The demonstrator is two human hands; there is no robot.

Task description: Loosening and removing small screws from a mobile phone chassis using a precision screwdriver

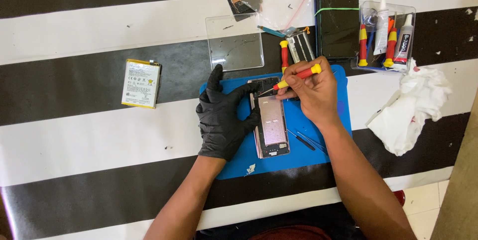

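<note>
Head view: my left hand [222,118], in a black glove, steadies the opened phone [269,118] on the blue work mat [308,155], fingers spread along the phone's left edge with the fingertips pressed to it. My right hand [311,93], bare, pinches a red and yellow screwdriver [296,77] between thumb and fingers, its tip down at the phone's upper part (I cannot tell which screw it meets). Just right of the phone lie tweezers [307,140] on the mat. Well left of the phone lies a loose battery [141,83] on the striped cloth [74,36]. Above the phone sits a clear plastic lid [235,43]; up and to the right of the phone stands a clear tray [386,36] of screwdrivers and glue tubes, with crumpled tissue [411,108] below it
</note>
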